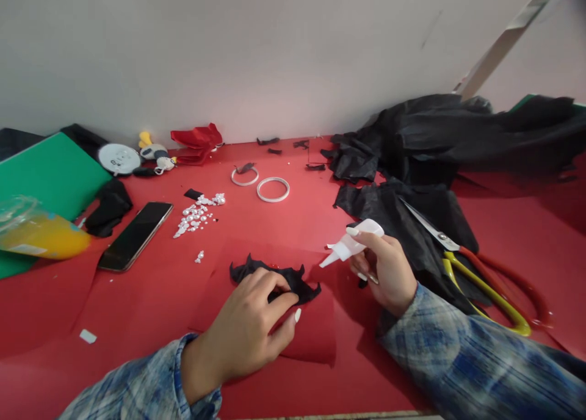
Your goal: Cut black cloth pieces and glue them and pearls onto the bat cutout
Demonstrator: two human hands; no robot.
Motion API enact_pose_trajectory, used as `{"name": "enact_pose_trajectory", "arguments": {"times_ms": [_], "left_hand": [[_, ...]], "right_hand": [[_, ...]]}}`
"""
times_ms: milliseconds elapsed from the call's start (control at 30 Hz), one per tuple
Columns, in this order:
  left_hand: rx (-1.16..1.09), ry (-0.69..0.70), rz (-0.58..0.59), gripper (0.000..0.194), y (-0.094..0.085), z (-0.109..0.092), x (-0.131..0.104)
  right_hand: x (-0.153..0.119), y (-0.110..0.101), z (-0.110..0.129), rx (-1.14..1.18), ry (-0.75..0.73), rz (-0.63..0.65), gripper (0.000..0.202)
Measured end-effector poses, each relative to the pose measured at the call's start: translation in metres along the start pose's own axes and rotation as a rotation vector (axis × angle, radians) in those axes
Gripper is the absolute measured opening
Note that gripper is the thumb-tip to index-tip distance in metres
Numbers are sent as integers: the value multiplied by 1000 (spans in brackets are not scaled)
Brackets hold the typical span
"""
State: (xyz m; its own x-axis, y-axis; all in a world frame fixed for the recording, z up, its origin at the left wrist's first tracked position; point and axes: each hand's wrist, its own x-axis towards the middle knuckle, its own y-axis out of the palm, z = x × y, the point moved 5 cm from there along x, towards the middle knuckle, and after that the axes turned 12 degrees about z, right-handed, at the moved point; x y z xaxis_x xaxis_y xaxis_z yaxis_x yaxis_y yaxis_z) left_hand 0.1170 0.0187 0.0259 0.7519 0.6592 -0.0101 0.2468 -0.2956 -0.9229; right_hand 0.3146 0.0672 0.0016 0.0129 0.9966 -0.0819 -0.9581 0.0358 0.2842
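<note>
My right hand [389,273] grips a small white glue bottle [351,243], its nozzle tilted down and to the left. That tip is above the table, apart from the cloth. With curled fingers my left hand [249,316] holds a jagged-edged piece of black fabric [300,281]; the fingertips are partly hidden. Beneath the fabric lies a red sheet [311,331]. A bit of red shows at the fabric's upper edge. Two white rings, one of them a plain ring [273,189], lie farther back.
Large scissors [458,249] with red and yellow handles lie on black cloth [425,145] at right. White pearl beads [195,217], a phone [136,237], a container of yellow liquid [50,234] and a green board [55,176] are at left. A wall [256,54] stands behind the red table.
</note>
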Motion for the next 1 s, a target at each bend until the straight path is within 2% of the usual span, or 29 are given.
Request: {"name": "enact_pose_trajectory", "arguments": {"times_ms": [400,600,867,1000], "left_hand": [[18,-10,58,36,5,-4,0],[9,-40,9,40,-1,1,0],[118,10,60,43,6,-14,11],[82,-19,-34,38,1,-8,9]], "right_hand": [[-1,3,-1,41,24,-3,43],[0,1,-4,32,32,-18,45],[1,0,-4,28,12,-48,42],[0,0,5,-155,-99,-19,38]]}}
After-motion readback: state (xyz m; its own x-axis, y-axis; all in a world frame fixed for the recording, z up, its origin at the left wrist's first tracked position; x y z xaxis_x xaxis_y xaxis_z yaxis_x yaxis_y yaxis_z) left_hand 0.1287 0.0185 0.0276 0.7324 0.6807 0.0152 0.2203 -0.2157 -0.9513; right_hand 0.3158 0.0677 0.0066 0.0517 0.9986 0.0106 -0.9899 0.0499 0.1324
